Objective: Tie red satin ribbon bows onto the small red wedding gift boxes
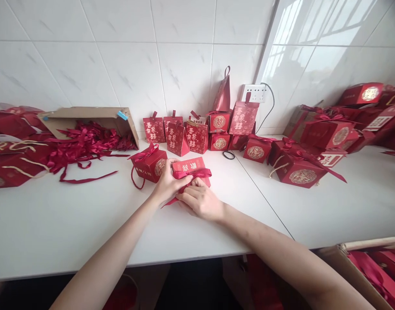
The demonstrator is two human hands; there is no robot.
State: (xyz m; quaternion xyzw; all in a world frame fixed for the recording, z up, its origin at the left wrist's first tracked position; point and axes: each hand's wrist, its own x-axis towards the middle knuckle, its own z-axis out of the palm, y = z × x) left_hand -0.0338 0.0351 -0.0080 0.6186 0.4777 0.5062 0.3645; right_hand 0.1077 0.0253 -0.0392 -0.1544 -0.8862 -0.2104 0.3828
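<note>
A small red gift box with gold lettering is in front of me on the white table. A dark red ribbon crosses it, and one ribbon tail hangs out at the lower left. My left hand grips the box's left side, its thumb pressing near the ribbon. Curled over the front of the box, my right hand pinches the ribbon; the fingertips are partly hidden. Just behind my left hand stands another red box with a bow and a cord handle.
A cardboard carton spilling cut ribbons lies at the left. Several red pouch boxes stand along the tiled wall near a power strip. Finished-looking boxes pile up at right. An open carton sits at the lower right.
</note>
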